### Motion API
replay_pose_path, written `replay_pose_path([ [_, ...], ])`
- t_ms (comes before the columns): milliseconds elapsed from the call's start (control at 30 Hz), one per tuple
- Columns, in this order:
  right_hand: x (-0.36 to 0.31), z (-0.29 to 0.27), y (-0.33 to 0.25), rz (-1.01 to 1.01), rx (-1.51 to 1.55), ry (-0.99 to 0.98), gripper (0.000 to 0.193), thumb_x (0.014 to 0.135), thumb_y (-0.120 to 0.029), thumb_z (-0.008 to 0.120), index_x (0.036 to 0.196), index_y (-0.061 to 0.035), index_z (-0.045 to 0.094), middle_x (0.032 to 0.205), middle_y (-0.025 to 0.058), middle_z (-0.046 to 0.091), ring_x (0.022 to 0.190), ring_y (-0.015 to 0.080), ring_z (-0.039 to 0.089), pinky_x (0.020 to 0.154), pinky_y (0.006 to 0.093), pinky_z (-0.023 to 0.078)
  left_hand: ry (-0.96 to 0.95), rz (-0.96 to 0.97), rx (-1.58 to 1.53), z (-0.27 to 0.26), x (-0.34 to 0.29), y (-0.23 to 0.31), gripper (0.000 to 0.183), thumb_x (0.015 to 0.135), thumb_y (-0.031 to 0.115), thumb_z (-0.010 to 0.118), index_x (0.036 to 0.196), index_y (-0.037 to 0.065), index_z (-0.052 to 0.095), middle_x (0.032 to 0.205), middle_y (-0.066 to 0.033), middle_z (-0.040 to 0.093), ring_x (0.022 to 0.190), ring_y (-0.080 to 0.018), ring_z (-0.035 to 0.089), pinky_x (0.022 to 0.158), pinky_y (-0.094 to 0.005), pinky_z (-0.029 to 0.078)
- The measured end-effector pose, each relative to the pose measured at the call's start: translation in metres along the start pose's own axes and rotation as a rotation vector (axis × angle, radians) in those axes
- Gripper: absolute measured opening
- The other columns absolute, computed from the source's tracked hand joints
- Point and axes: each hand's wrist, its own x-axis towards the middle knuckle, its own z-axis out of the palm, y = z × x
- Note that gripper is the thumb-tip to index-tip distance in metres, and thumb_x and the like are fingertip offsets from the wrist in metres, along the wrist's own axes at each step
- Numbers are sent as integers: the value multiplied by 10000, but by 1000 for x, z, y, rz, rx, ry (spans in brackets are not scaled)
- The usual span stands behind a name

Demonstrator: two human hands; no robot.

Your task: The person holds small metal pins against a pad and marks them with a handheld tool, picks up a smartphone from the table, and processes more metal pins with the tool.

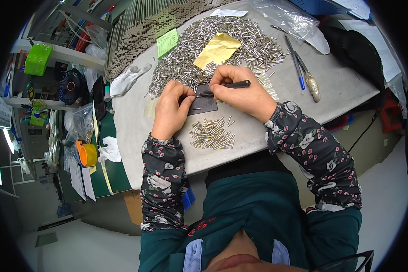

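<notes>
Closest to me on the grey tabletop (251, 143) lies a small loose pile of metal pins (212, 134), with a single pin (196, 109) apart from it on the dark pad (208, 106). At the pad, my left hand (169, 111) has thumb and forefinger drawn together on what looks like another slim pin, though the fingertips hide most of it. My right hand (244, 94) grips a black-handled tool (240, 84), its dark tip near that pinch. To work cleanly, I'd judge it best to steady both hands low, pinch lightly so the pin can turn, and let the tool's tip do the fine touching, well clear of my fingertips. Beyond spreads the big heap of pins (254, 38), a yellow paper (217, 50) on it; I'd avoid nudging that into my work.
</notes>
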Motion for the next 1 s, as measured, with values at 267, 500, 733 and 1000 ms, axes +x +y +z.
replay_pose_path([
  [267,6,6,-1,-12,1,-6,96,796,-93,588,773,-1,574,677,25,596,620,65,562,572,202,450,6,18,-4,-5,3,-8,66,743,13,626,796,7,588,798,-96,519,724,-262,553,641,-336,443],
  [500,-12,-6,1,-7,-3,-31,101,797,-98,586,774,0,572,679,22,594,625,63,554,573,209,443,10,9,45,12,-6,10,64,743,-30,612,800,-24,581,780,-77,502,685,-188,517,618,-279,422],
  [733,-18,-12,0,1,19,-11,99,803,-96,576,775,-1,572,668,15,587,622,62,549,567,207,435,41,-4,15,12,-9,24,69,732,4,630,787,5,588,788,-101,523,722,-265,557,635,-340,444],
  [1000,-19,-18,3,6,-3,26,78,801,-79,582,776,-7,567,665,12,585,599,60,543,548,202,430,-212,76,-117,-1,-19,36,94,695,20,655,761,1,591,767,-88,515,724,-240,554,645,-320,446],
])
